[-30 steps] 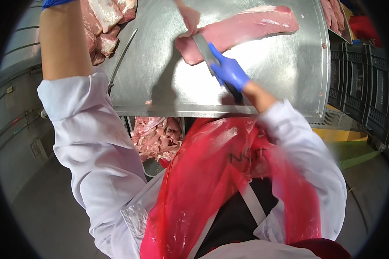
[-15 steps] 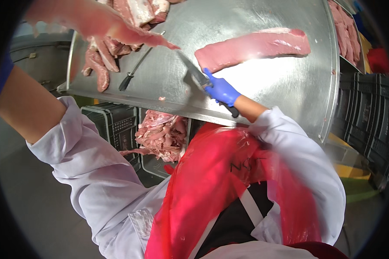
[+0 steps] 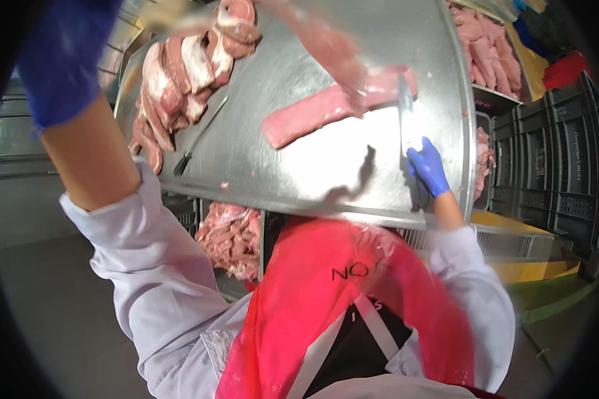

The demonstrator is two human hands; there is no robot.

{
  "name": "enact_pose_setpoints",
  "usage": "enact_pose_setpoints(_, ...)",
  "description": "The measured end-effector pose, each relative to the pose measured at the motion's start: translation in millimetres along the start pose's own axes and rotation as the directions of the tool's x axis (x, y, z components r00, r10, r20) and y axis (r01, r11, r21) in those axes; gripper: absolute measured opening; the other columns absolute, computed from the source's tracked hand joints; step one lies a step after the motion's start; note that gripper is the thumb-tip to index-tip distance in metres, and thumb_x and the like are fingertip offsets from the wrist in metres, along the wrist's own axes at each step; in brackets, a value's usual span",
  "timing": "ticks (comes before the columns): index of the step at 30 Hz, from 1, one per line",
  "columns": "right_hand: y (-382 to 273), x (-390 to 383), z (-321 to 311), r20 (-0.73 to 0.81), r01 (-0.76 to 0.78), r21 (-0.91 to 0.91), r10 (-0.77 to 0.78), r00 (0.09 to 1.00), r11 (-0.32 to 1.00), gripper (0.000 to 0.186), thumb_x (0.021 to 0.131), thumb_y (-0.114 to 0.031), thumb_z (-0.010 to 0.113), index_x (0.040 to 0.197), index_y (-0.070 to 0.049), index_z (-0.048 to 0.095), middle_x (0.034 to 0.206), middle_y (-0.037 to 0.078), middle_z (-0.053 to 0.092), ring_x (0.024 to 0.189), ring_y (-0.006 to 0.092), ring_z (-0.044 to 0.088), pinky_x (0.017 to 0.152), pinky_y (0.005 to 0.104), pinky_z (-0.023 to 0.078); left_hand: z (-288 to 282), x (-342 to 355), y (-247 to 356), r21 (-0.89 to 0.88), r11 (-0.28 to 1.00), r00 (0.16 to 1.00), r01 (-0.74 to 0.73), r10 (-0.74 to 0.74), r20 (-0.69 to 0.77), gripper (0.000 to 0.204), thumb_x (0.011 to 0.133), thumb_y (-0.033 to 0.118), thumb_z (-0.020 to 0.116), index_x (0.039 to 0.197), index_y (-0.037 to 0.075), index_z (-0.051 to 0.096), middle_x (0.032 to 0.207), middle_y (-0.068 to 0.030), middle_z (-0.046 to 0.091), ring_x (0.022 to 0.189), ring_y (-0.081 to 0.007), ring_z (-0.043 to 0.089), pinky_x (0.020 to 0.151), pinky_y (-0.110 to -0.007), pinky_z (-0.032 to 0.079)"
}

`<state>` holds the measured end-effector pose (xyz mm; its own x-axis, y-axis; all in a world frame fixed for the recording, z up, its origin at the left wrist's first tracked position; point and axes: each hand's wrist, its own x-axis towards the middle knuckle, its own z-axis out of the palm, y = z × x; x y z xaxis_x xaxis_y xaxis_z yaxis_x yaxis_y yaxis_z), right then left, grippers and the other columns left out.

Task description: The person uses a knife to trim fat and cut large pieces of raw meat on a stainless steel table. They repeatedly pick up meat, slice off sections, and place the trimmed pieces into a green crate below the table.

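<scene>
My right hand (image 3: 429,166), in a blue glove, is closed round a knife (image 3: 404,113) with a dark handle. Its blade points away from me and overlaps the right end of a long, trimmed pink slab of meat (image 3: 299,123) on the metal table. At the upper left, my left hand (image 3: 70,66), gloved in blue, is raised high and smeared by motion. A long strip of meat (image 3: 316,40) hangs blurred in the air from its side, its lower end in front of the slab. My left fingertips do not show clearly.
Untrimmed meat pieces (image 3: 180,76) lie at the table's left, beside a sharpening steel (image 3: 203,136). A crate of meat scraps (image 3: 229,239) stands below the near edge. Beyond the right edge are a container of meat pieces (image 3: 482,50) and stacked dark crates (image 3: 542,153).
My right hand and the knife have moved right, from the slab's left end to its right end. The raised strip has swung right across the slab. The view has shifted.
</scene>
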<state>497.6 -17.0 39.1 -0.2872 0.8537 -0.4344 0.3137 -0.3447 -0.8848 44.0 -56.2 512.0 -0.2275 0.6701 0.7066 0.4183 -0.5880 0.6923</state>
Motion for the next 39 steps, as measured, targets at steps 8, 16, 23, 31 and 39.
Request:
enact_pose_setpoints(8, 78, -27, -142, -0.256, 0.147, 0.228, -0.086, 0.963, 0.962, 0.054, 0.096, -0.005, 0.060, 0.148, -0.006, 0.043, 0.076, 0.002, 0.061, 0.053, 0.0084, 0.053, 0.043, 0.0248, 0.043, 49, -264, -101, -0.092, 0.729, 0.732, 0.678, -0.681, -0.002, 0.032, 0.086, 0.017, 0.076, 0.112, 0.005, 0.060, 0.086, -0.0012, 0.062, 0.072, -0.0097, 0.058, 0.064, -0.024, 0.047)
enact_pose_setpoints(16, 58, -69, -86, 0.193, 0.525, -0.479, -0.499, 0.845, 0.704, 0.053, 0.102, -0.015, 0.048, 0.154, -0.008, 0.039, 0.138, 0.023, 0.060, 0.119, 0.0312, 0.064, 0.102, 0.0402, 0.047, 148, -476, -238, 0.667, 0.740, 0.808, 0.088, -0.444, 0.387, 0.066, 0.077, 0.031, 0.079, 0.128, -0.003, 0.054, 0.125, -0.0248, 0.057, 0.117, -0.0432, 0.055, 0.103, -0.052, 0.043)
enact_pose_setpoints(23, 63, -80, -13, 0.369, 0.311, -0.618, -0.083, 0.926, 0.723, 0.056, 0.104, -0.024, 0.045, 0.159, -0.027, 0.033, 0.090, 0.028, 0.060, 0.084, 0.0437, 0.059, 0.084, 0.0514, 0.047, 226, -467, -257, 0.815, 0.571, 0.570, -0.093, -0.641, 0.514, 0.033, 0.081, 0.022, 0.064, 0.106, 0.001, 0.063, 0.103, -0.0197, 0.067, 0.101, -0.0375, 0.062, 0.088, -0.049, 0.045)
enact_pose_setpoints(31, 65, -89, 13, 0.388, 0.303, -0.654, -0.037, 0.921, 0.693, 0.059, 0.102, -0.021, 0.048, 0.158, -0.030, 0.033, 0.088, 0.027, 0.056, 0.083, 0.0445, 0.059, 0.084, 0.0512, 0.049, 222, -477, -254, 0.885, 0.465, 0.504, 0.027, -0.771, 0.390, 0.026, 0.085, 0.023, 0.056, 0.087, 0.001, 0.070, 0.085, -0.0199, 0.071, 0.083, -0.0390, 0.069, 0.080, -0.051, 0.052)
enact_pose_setpoints(39, 70, -51, 93, 0.265, 0.393, -0.752, -0.303, 0.915, 0.529, 0.058, 0.099, -0.016, 0.049, 0.154, -0.030, 0.039, 0.100, 0.028, 0.054, 0.084, 0.0465, 0.062, 0.081, 0.0507, 0.054, 213, -476, -237, 0.740, 0.618, 0.450, 0.263, -0.757, 0.473, 0.028, 0.084, 0.021, 0.052, 0.094, 0.004, 0.070, 0.091, -0.0232, 0.072, 0.089, -0.0412, 0.069, 0.085, -0.051, 0.052)
